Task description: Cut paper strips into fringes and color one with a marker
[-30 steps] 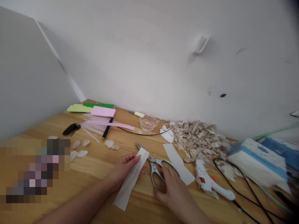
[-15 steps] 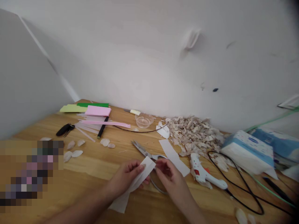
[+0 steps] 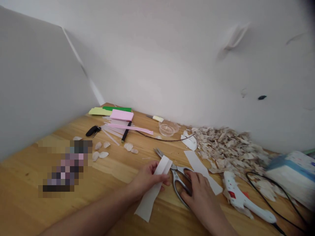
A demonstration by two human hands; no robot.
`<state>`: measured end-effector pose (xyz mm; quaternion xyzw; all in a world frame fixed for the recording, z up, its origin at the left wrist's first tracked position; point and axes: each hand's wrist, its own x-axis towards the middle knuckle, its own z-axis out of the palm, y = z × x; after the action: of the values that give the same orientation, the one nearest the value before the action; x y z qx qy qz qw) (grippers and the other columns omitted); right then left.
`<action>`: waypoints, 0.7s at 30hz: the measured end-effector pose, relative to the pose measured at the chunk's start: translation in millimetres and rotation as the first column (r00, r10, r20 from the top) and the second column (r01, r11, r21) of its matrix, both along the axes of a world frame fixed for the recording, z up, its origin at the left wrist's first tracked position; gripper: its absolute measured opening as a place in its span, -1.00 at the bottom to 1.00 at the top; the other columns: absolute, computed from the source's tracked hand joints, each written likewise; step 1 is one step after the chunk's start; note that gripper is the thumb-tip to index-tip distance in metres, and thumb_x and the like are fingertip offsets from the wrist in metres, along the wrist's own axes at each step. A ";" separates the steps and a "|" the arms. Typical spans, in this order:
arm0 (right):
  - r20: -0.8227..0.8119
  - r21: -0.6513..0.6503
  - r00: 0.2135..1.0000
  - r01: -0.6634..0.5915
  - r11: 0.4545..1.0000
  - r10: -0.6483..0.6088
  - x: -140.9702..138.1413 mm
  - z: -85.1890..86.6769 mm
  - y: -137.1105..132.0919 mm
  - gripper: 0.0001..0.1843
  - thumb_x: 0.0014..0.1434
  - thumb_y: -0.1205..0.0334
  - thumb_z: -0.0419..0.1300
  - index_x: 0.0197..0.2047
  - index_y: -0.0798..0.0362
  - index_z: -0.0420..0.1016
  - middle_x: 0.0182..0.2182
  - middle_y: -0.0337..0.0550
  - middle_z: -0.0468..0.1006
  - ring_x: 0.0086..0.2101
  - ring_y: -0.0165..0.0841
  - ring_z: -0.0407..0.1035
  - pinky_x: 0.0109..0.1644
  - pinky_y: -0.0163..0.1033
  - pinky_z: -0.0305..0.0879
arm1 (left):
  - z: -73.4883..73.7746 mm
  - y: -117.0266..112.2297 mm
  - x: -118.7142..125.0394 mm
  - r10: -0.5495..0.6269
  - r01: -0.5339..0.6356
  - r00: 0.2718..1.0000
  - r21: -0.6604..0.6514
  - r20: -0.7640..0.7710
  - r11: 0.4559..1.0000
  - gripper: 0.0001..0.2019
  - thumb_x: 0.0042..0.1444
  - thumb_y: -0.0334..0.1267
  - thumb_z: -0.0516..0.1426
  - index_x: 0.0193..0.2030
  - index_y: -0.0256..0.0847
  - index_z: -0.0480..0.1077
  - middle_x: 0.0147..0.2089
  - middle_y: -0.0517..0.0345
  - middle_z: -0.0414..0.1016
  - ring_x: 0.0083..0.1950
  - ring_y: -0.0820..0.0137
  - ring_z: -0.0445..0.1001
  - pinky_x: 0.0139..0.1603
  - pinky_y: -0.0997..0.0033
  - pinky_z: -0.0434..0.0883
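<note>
My left hand (image 3: 147,178) pinches a long white paper strip (image 3: 154,190) that is folded lengthwise and lies slanted over the wooden table (image 3: 108,170). Beside it lie metal scissors (image 3: 176,172) with their blades pointing to the far left. My right hand (image 3: 200,193) rests on the scissors' handle loops, fingers curled over them. A second white strip (image 3: 201,167) lies flat just right of the scissors.
A white glue gun (image 3: 242,198) with a black cord (image 3: 273,193) lies to the right, near a tissue pack (image 3: 292,175). A heap of pale flakes (image 3: 228,149) sits by the wall. Pink, green and yellow sheets (image 3: 120,114), a clear dish (image 3: 168,127), shells (image 3: 100,154) and a blurred patch lie at left.
My right hand left the strip's top end and dropped onto the scissors' handles. The left hand keeps its hold on the strip. The view swung to the left.
</note>
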<state>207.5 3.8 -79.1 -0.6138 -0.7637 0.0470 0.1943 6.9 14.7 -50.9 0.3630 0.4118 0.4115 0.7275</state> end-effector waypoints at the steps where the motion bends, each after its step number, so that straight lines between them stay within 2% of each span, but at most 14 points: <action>1: -0.036 -0.001 0.999 -0.003 1.000 0.003 0.2 1.7 -0.3 -0.56 -0.06 0.28 0.09 -0.05 0.14 0.31 -0.18 0.00 0.36 -0.16 -0.13 0.25 -0.06 -0.01 0.22 | -0.8 -0.3 0.7 -0.003 0.004 1.000 0.011 -0.004 1.000 -0.61 -0.25 -0.19 0.34 -0.32 -0.23 0.30 -0.45 0.22 0.47 -0.46 0.42 0.49 -0.51 0.51 0.37; 3: -0.182 0.010 0.983 -0.007 1.000 0.009 -0.7 6.3 -2.2 -0.63 0.00 0.22 0.09 -0.08 0.09 0.32 -0.18 -0.03 0.37 -0.13 -0.15 0.25 -0.04 -0.02 0.22 | -2.7 -1.5 3.1 -0.006 0.007 1.000 0.031 -0.019 1.000 -0.60 -0.26 -0.19 0.34 -0.32 -0.22 0.26 -0.45 0.24 0.45 -0.51 0.45 0.47 -0.57 0.54 0.35; 5: -0.402 -0.013 0.916 -0.005 1.000 -0.001 -4.5 12.0 -5.7 -0.71 0.07 0.12 0.08 -0.14 0.05 0.33 -0.18 -0.05 0.39 -0.13 -0.19 0.28 -0.05 -0.06 0.24 | -3.3 -4.0 6.4 -0.013 0.015 0.999 0.047 -0.039 0.999 -0.60 -0.24 -0.20 0.33 -0.33 -0.20 0.23 -0.42 0.26 0.44 -0.56 0.48 0.46 -0.64 0.56 0.33; 7: -0.610 -0.094 0.791 -0.013 0.995 -0.047 -11.6 17.0 -9.6 -0.69 0.10 0.01 0.08 -0.18 0.04 0.33 -0.20 -0.06 0.42 -0.16 -0.22 0.32 -0.08 -0.11 0.28 | -1.4 -7.7 10.1 -0.027 0.030 0.998 0.060 -0.059 0.998 -0.63 -0.21 -0.22 0.31 -0.33 -0.20 0.22 -0.39 0.25 0.44 -0.60 0.51 0.44 -0.68 0.58 0.31; 9: -0.749 -0.177 0.656 -0.061 0.982 -0.094 -20.5 20.2 -12.4 -0.64 0.07 -0.06 0.11 -0.19 0.04 0.35 -0.23 -0.06 0.45 -0.22 -0.25 0.37 -0.14 -0.17 0.33 | 2.3 -11.8 13.8 -0.040 0.046 0.997 0.075 -0.072 0.996 -0.68 -0.17 -0.26 0.28 -0.33 -0.20 0.22 -0.36 0.24 0.45 -0.58 0.52 0.43 -0.66 0.58 0.33; 11: -0.826 -0.215 0.552 -0.127 0.968 -0.111 -28.9 22.3 -13.5 -0.61 0.03 -0.09 0.15 -0.21 0.05 0.37 -0.28 -0.08 0.46 -0.27 -0.28 0.39 -0.21 -0.23 0.36 | 6.1 -15.5 17.0 -0.048 0.056 0.996 0.098 -0.079 0.994 -0.71 -0.15 -0.31 0.26 -0.30 -0.21 0.24 -0.35 0.22 0.45 -0.55 0.53 0.43 -0.62 0.58 0.35; 13: -0.864 -0.224 0.491 -0.183 0.957 -0.109 -35.0 23.9 -13.0 -0.61 0.02 -0.09 0.17 -0.23 0.05 0.39 -0.34 -0.12 0.46 -0.33 -0.32 0.39 -0.25 -0.27 0.37 | 8.4 -18.1 19.4 -0.051 0.061 0.995 0.122 -0.085 0.991 -0.73 -0.12 -0.34 0.23 -0.26 -0.22 0.26 -0.34 0.22 0.44 -0.53 0.54 0.42 -0.59 0.58 0.36; 16: -0.878 -0.235 0.462 -0.194 0.953 -0.122 -38.9 25.4 -11.4 -0.62 -0.01 -0.09 0.20 -0.29 0.06 0.41 -0.43 -0.18 0.45 -0.40 -0.36 0.37 -0.30 -0.30 0.36 | 8.6 -20.2 21.1 -0.057 0.071 0.994 0.149 -0.095 0.986 -0.75 -0.08 -0.33 0.21 -0.24 -0.23 0.28 -0.32 0.20 0.44 -0.52 0.54 0.42 -0.56 0.57 0.37; 21: -0.848 -0.244 0.510 -0.142 0.959 -0.141 -37.2 22.2 -10.2 -0.64 0.01 -0.08 0.18 -0.31 0.07 0.42 -0.51 -0.23 0.39 -0.47 -0.38 0.31 -0.38 -0.32 0.30 | 4.9 -19.6 21.0 -0.081 0.099 0.990 0.169 -0.112 0.981 -0.79 -0.04 -0.32 0.16 -0.22 -0.24 0.28 -0.33 0.18 0.42 -0.51 0.48 0.42 -0.58 0.52 0.35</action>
<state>170.3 -6.3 -56.9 -0.5303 -0.5521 0.4531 0.4567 27.9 -4.8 -46.0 0.4644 0.3951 0.3930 0.6883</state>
